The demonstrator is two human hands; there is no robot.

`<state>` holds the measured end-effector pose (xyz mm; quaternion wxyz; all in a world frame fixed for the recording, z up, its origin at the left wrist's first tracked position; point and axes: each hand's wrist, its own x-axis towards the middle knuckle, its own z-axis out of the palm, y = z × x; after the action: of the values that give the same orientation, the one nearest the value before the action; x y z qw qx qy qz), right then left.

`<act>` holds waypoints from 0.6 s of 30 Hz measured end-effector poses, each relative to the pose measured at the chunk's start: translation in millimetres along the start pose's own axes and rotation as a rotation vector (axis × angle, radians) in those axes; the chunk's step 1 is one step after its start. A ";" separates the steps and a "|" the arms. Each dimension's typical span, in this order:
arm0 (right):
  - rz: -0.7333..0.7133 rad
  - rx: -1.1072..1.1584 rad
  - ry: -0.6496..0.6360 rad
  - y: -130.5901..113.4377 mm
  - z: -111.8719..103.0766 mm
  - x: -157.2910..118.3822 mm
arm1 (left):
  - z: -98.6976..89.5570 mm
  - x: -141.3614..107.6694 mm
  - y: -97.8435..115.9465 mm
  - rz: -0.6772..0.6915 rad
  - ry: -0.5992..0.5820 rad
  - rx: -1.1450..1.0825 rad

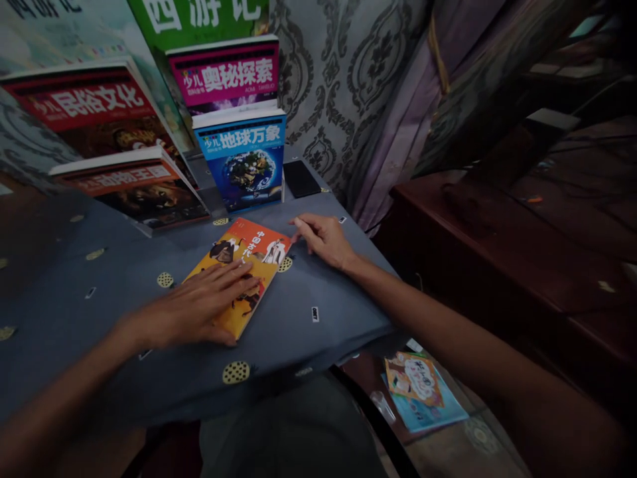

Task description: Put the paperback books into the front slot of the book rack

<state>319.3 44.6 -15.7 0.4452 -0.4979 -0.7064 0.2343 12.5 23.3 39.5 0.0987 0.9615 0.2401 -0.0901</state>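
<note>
A thin orange and yellow book [256,245] with white Chinese characters and drawn figures on its cover lies closed and slanted on the cloth-covered table. My left hand [199,302] rests flat over its lower left part, fingers spread across the cover and thumb by the bottom edge. At the book's upper right corner is my right hand [323,240], its fingers loosely bent and apart. A fingertip there is at or against the corner; whether it touches is hard to tell. Just behind stands a blue book [251,166] with a globe on its front.
Upright behind are a magenta book [233,76], a red book [94,106], an orange-topped book [139,189] and a large green book [204,20]. A black phone [302,179] lies by the table's right edge. Below right, picture books [428,398] lie low beside a dark red cabinet [478,245].
</note>
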 end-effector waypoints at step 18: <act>-0.174 -0.319 -0.200 3.8 31.9 2.1 | 42.8 4.8 40.8 -0.172 0.326 0.158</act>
<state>293.5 51.5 -33.6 0.3070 -0.4735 -0.8155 0.1283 30.8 -19.9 3.1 -0.0251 0.9441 0.3263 0.0402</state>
